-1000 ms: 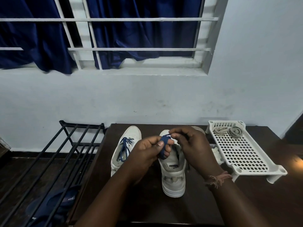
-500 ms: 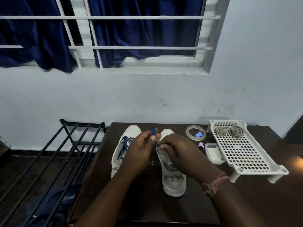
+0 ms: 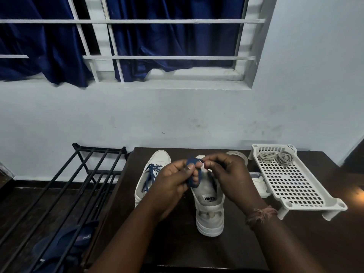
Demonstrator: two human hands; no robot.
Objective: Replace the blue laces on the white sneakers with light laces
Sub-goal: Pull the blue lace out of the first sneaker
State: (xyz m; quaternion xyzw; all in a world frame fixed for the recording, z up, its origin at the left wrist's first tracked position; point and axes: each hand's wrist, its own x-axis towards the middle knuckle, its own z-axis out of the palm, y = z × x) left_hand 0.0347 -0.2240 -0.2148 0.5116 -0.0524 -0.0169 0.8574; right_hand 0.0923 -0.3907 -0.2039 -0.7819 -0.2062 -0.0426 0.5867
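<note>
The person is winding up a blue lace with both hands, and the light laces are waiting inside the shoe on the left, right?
Not quite. In the head view both hands, left hand and right hand, do hold the blue lace, but the light laces lie coiled on the white plastic rack at the right. The left sneaker has its own blue lace.

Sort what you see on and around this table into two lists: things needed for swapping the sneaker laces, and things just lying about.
Part of the job:
- blue lace, held by left hand and right hand
- unlaced sneaker
- still-laced sneaker
- light laces in the white tray

Lying about:
- tape roll
- small white box
- black rack
</note>
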